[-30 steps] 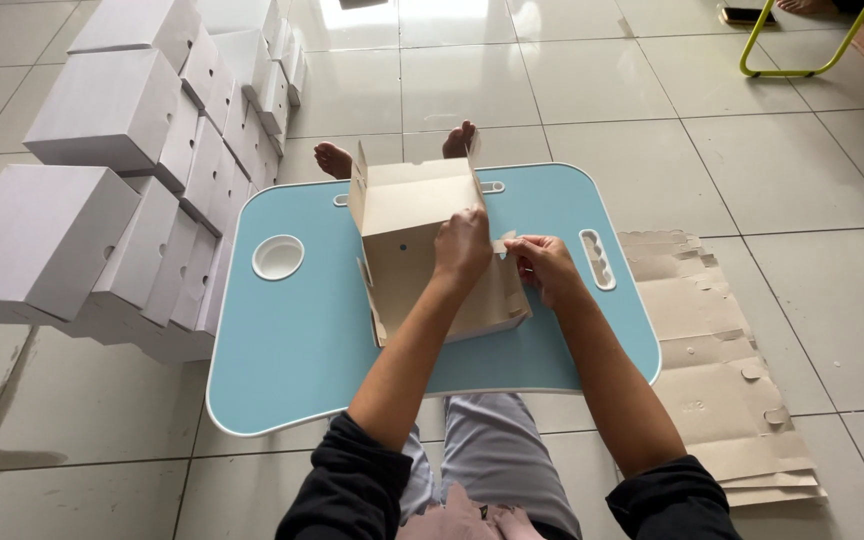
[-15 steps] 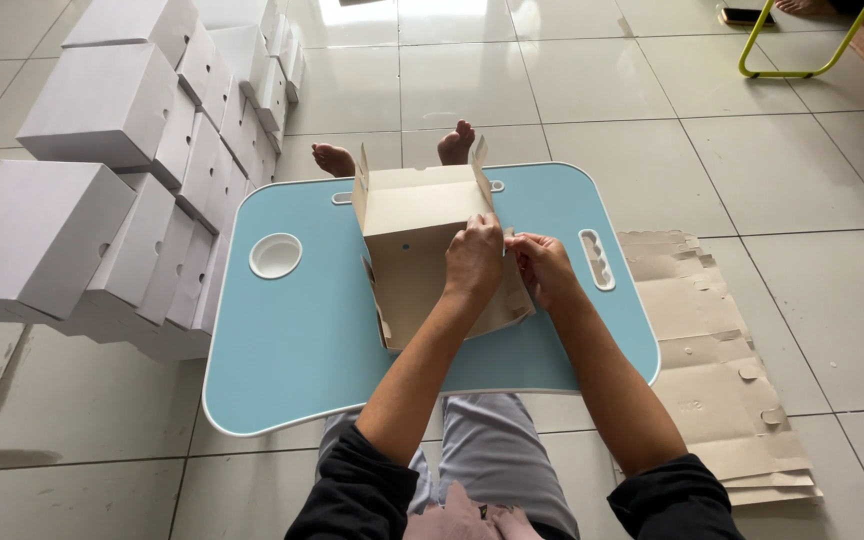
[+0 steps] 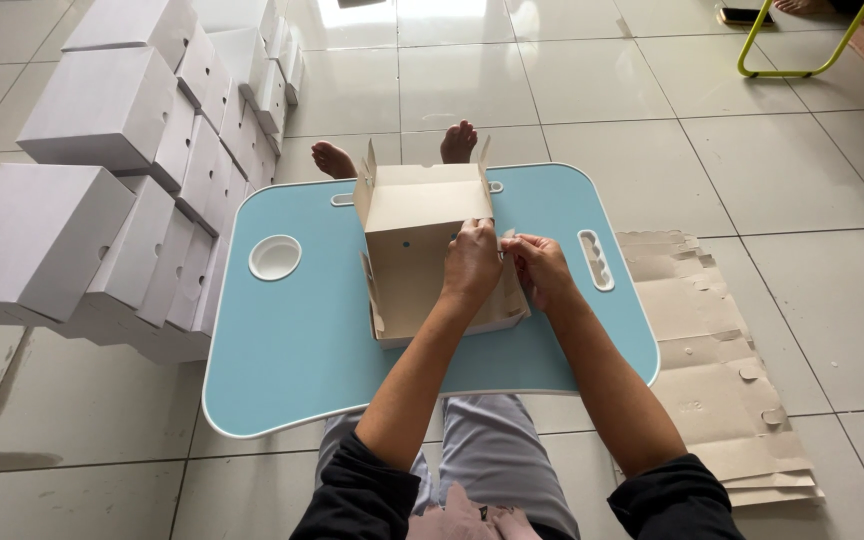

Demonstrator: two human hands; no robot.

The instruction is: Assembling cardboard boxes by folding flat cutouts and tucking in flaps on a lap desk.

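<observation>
Half-folded brown cardboard box (image 3: 422, 235) sits on the light-blue lap table (image 3: 292, 350), roughly at the table's centre, open side up, back flaps standing toward the far edge w/ two bare feet (image 3: 459, 142) showing just beyond that edge. Left hand (image 3: 472, 262) is curled over the box's right wall, fingers pressed together & gripping the cardboard from the top, thumb side hidden. Right hand (image 3: 540, 268) is just beside it, touching the same wall from outside; fingertips pinch a small flap or tab at the wall's upper corner, exact grip partly hidden by the left hand. Both forearms bare, black sleeves pushed up near the table's near edge; grey trousers visible under it. Table has a round white cup recess (image 3: 275, 257) left of the box, a slotted handle cut-out (image 3: 595, 260) right of the hands, another slot at the far edge mostly behind the box. Left of the table: stacks of finished white boxes (image 3: 102, 190) on the tile floor, some touching the table's left edge. Right of the table: pile of flat brown cardboard blanks (image 3: 722, 370), partly tucked under the table's right side. Far right beyond the table: yellow-green tubular frame (image 3: 787, 50).
</observation>
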